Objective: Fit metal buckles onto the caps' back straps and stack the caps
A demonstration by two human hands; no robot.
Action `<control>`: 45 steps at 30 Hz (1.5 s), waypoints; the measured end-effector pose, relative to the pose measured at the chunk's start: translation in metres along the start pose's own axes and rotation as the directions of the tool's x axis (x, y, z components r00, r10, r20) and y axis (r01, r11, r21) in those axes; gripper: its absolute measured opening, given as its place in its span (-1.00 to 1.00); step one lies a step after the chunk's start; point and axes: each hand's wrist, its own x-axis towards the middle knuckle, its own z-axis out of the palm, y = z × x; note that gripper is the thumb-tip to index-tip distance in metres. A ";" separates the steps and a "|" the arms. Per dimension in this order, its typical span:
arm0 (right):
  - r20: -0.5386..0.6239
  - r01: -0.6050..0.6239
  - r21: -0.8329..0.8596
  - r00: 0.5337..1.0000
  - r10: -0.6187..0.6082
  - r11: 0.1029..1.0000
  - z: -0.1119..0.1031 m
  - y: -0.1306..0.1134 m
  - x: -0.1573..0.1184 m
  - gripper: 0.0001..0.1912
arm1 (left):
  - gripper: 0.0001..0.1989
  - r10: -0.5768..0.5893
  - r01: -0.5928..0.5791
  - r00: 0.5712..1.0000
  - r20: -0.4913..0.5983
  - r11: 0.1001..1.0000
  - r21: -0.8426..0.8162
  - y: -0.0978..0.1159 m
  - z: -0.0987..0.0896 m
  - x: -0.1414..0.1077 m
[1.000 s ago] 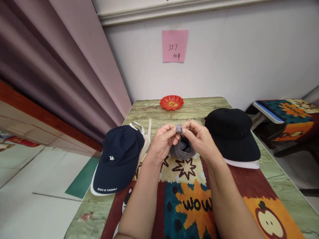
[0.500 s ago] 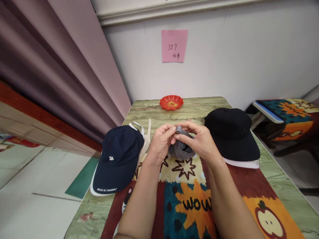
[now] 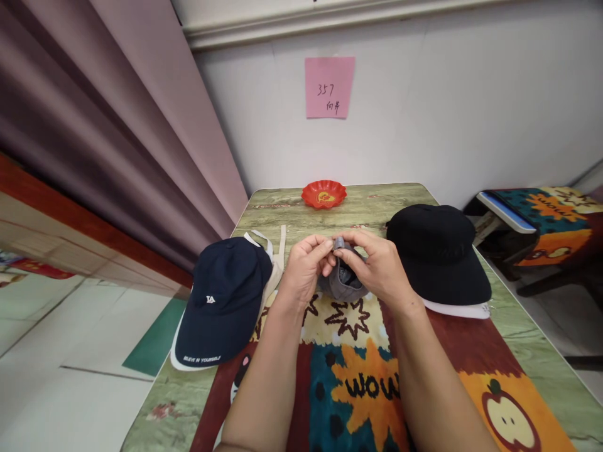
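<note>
A grey cap [image 3: 340,287] sits over the patterned cloth in the middle of the table, its hollow inside partly showing. Both hands are at its strap [image 3: 339,243], on the side away from me. My left hand [image 3: 305,267] is closed in a pinch, thumb and forefinger at the strap's left end. From the right, my right hand [image 3: 380,263] grips the same strap between thumb and fingers. My fingers hide the exact fastening and much of the cap's far side.
Navy cap [image 3: 226,295] over lighter caps lies at the left; a black cap [image 3: 436,251] rests on a white one [image 3: 464,309] at the right. A red scalloped dish [image 3: 324,194] stands at the table's back. Under my arms spreads a colourful cloth [image 3: 348,376].
My fingers have shifted slightly on the strap, with the right thumb moving a little upward. The grey cap has barely moved, and the other caps and the dish stay put.
</note>
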 end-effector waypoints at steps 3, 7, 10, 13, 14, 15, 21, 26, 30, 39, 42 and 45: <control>-0.008 0.002 -0.025 1.000 -0.002 1.000 0.000 -0.001 0.000 -0.83 | -0.69 -0.010 0.011 1.000 -0.030 0.999 0.032 0.001 -0.001 0.000; -0.031 -0.017 -0.021 0.999 0.017 1.000 -0.001 -0.001 0.000 -0.83 | -0.69 -0.022 0.025 0.998 -0.064 0.998 0.057 0.005 -0.004 -0.001; -0.042 -0.029 -0.015 0.999 0.028 0.999 -0.001 -0.001 0.000 -0.83 | -0.72 -0.018 0.022 0.998 -0.063 0.998 0.066 0.008 -0.008 0.000; -0.036 -0.032 -0.009 0.999 0.032 0.999 -0.002 -0.001 0.000 -0.82 | -0.75 -0.005 0.010 0.997 -0.072 0.997 0.072 0.009 -0.010 0.000; -0.038 -0.032 -0.008 0.999 0.032 0.999 -0.002 -0.001 0.000 -0.82 | -0.75 0.002 0.004 0.997 -0.079 0.997 0.074 0.009 -0.010 0.000; -0.040 -0.031 -0.008 0.999 0.031 0.999 -0.002 -0.001 0.000 -0.81 | -0.75 0.009 -0.002 0.996 -0.087 0.997 0.080 0.009 -0.009 -0.001; 0.003 0.000 0.044 1.000 0.000 0.999 -0.001 -0.005 0.000 -0.72 | -0.60 0.019 -0.017 1.000 -0.020 0.992 0.126 0.010 -0.002 -0.004; 0.038 -0.117 0.155 0.993 0.112 0.981 -0.003 -0.003 -0.002 -0.69 | -0.61 -0.044 0.024 0.996 0.079 0.971 0.238 0.008 -0.006 -0.004; 0.162 -0.278 0.323 0.958 0.236 0.905 -0.008 0.002 -0.004 -0.60 | -0.63 -0.030 0.009 0.997 0.067 0.957 0.291 0.010 -0.013 -0.003; 0.200 -0.345 0.385 0.937 0.288 0.856 -0.006 0.001 -0.004 -0.60 | -0.61 -0.036 0.002 0.995 0.092 0.936 0.351 0.016 -0.023 -0.003; 0.226 -0.362 0.378 0.928 0.295 0.852 -0.006 0.002 -0.004 -0.62 | -0.63 -0.017 -0.024 0.995 0.102 0.922 0.387 0.017 -0.027 -0.003; 0.222 -0.367 0.369 0.927 0.303 0.854 -0.006 0.004 -0.004 -0.65 | -0.66 -0.009 -0.037 0.994 0.108 0.908 0.417 0.016 -0.028 -0.003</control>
